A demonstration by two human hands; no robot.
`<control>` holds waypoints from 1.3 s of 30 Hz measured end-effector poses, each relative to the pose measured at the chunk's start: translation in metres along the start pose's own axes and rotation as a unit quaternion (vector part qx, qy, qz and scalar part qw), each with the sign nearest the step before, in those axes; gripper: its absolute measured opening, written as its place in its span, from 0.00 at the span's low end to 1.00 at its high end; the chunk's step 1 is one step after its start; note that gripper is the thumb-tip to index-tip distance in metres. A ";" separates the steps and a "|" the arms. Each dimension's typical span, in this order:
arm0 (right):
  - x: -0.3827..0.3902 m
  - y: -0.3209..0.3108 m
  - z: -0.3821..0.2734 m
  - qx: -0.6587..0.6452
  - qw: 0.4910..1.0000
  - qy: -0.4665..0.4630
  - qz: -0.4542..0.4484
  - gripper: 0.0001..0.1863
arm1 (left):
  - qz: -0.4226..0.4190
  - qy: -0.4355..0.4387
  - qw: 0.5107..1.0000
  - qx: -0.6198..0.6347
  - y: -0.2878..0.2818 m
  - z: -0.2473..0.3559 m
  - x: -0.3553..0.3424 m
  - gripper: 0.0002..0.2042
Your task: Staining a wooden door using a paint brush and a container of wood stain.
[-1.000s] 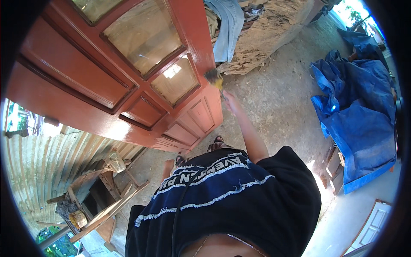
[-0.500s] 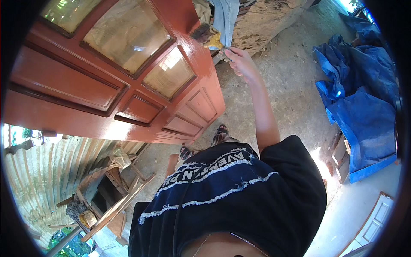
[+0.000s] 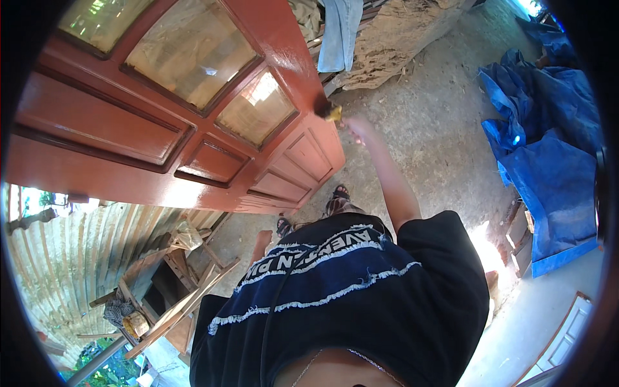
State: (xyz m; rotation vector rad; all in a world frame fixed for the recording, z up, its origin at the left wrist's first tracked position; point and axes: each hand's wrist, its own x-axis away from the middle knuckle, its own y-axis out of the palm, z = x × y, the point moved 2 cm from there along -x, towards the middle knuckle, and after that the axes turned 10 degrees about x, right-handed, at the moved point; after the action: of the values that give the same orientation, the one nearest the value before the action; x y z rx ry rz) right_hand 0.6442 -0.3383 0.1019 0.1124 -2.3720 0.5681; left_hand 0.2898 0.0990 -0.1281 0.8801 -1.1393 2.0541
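A large reddish-brown door (image 3: pixel 122 171) with recessed panels and glass panes stands in front of me and to the left, its surface glossy. My right hand (image 3: pixel 360 130), blurred by motion, grips a paintbrush (image 3: pixel 333 113) with a yellow part near its dark bristles. Those bristles are at the right-hand edge of the door, beside the small glass pane (image 3: pixel 258 109). Only a bit of bare skin of my left arm or hand (image 3: pixel 261 245) shows beside my shirt, below the door; its fingers cannot be made out.
Blue tarpaulin (image 3: pixel 548 148) lies heaped on the right of the concrete floor (image 3: pixel 432 116). Light-blue jeans (image 3: pixel 340 35) hang by a large brown block (image 3: pixel 393 45) at the back. Wooden frames (image 3: pixel 180 293) and corrugated sheeting (image 3: pixel 71 258) stand on the left.
My right hand and the paintbrush have moved down along the door's right edge, toward me and slightly right. The view has shifted slightly.
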 end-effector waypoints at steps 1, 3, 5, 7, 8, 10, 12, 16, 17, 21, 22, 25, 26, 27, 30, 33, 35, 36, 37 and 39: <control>0.013 0.003 -0.024 0.030 0.993 -0.101 0.056 0.14 | -0.003 -0.008 1.000 0.001 0.003 -0.002 0.005 0.13; 0.058 0.000 -0.079 0.027 0.988 -0.149 0.042 0.15 | 0.109 -0.091 0.950 0.278 0.011 -0.008 0.013 0.12; 0.095 -0.020 -0.097 -0.073 0.976 -0.201 0.038 0.15 | 0.127 -0.129 0.909 0.377 0.006 0.004 0.016 0.13; 0.105 -0.020 -0.104 -0.168 0.948 -0.268 0.033 0.16 | 0.176 -0.154 0.890 0.392 0.003 0.006 0.014 0.17; 0.101 -0.013 -0.097 -0.079 0.928 -0.308 0.194 0.16 | 0.186 -0.149 0.892 0.383 0.003 0.010 0.014 0.17; 0.062 0.011 -0.056 -0.024 0.805 -0.426 0.412 0.15 | 0.174 -0.118 0.908 0.363 -0.001 0.018 0.018 0.16; 0.058 0.063 -0.018 -0.403 0.885 -0.153 -0.175 0.14 | 0.179 -0.025 0.956 0.232 0.014 -0.004 0.039 0.16; 0.012 0.099 0.105 -0.312 0.941 0.070 -0.115 0.20 | 0.156 -0.009 0.958 0.240 0.022 -0.015 0.061 0.14; 0.003 0.103 0.116 -0.310 0.941 0.070 -0.119 0.20 | 0.103 -0.078 0.967 0.219 0.028 -0.018 0.072 0.14; -0.050 0.086 0.152 -0.016 0.997 0.048 0.057 0.20 | 0.081 -0.166 0.928 0.324 0.005 -0.006 0.067 0.15; -0.054 0.073 0.165 0.016 0.994 -0.005 0.111 0.21 | 0.082 -0.177 0.917 0.349 0.009 -0.028 0.040 0.15; 0.017 0.102 0.029 0.058 0.980 -0.165 0.096 0.21 | 0.071 -0.125 0.872 0.469 0.042 -0.079 0.069 0.16; 0.045 0.077 0.022 0.054 0.982 -0.147 0.107 0.21 | 0.112 -0.192 0.886 0.407 0.027 -0.059 0.059 0.16; 0.076 0.065 0.000 -0.058 0.985 -0.160 0.030 0.19 | 0.115 -0.191 0.884 0.410 0.023 -0.052 0.058 0.16; 0.098 0.074 -0.018 -0.181 0.961 -0.202 -0.052 0.17 | 0.169 -0.129 0.904 0.370 0.020 -0.035 0.047 0.17; 0.041 0.105 0.060 -0.223 0.956 -0.190 -0.019 0.17 | 0.174 -0.114 0.902 0.379 -0.011 0.007 0.043 0.18; 0.010 0.124 0.096 -0.229 0.957 -0.174 -0.022 0.18 | 0.172 -0.156 0.899 0.371 -0.015 0.019 0.048 0.19; 0.009 0.132 0.101 -0.239 0.963 -0.122 -0.039 0.17 | 0.182 -0.161 0.894 0.375 -0.011 0.013 0.047 0.19; 0.011 0.141 0.106 -0.250 0.965 -0.067 -0.053 0.16 | 0.225 -0.154 0.889 0.368 -0.003 -0.001 0.048 0.18; 0.003 0.144 0.140 -0.248 0.967 -0.011 -0.063 0.16 | 0.257 -0.149 0.885 0.359 0.005 -0.010 0.061 0.18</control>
State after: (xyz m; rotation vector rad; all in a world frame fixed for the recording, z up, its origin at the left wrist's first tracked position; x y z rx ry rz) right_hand 0.5235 -0.2681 -0.0430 0.0422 -2.4328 -0.0964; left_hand 0.2482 0.1177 -0.0861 1.3898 -0.7931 2.9532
